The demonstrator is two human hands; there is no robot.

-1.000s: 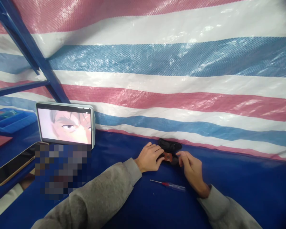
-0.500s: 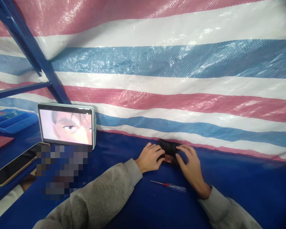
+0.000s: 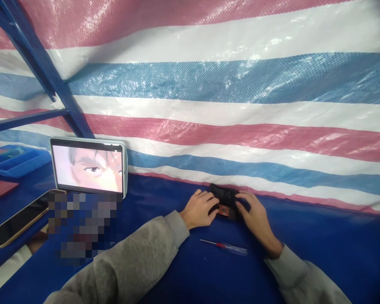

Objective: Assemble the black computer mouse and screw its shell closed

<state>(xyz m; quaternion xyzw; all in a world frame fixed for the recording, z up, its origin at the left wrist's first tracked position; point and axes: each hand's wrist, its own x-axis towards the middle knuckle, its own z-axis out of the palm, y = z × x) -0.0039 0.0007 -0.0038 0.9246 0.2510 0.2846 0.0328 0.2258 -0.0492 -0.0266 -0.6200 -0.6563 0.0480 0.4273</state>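
Observation:
A dark black object (image 3: 224, 194) with a rounded back part lies near the table's far edge; its exact kind I cannot tell. A flat reddish-brown piece (image 3: 223, 210) shows at its front side. My left hand (image 3: 201, 209) has its fingers curled over the object's left end. On the right end rest the bent fingers and thumb of my right hand (image 3: 253, 215). Nearer to me, a small screwdriver (image 3: 223, 246) with a clear handle and red collar lies flat on the blue table (image 3: 183, 278), touched by neither hand.
To the left a tablet (image 3: 88, 169) stands upright, showing a cartoon picture. A phone (image 3: 22, 217) lies beside it, near a blue tray (image 3: 25, 162) and a red flat item (image 3: 0, 191). Striped sheeting (image 3: 228, 80) hangs behind the table. Another person's white sleeve (image 3: 9, 268) shows at lower left.
My right hand has shifted slightly right, its fingers drawn back a little, so more of the reddish-brown piece shows. My left hand stays put, and the screwdriver has not moved.

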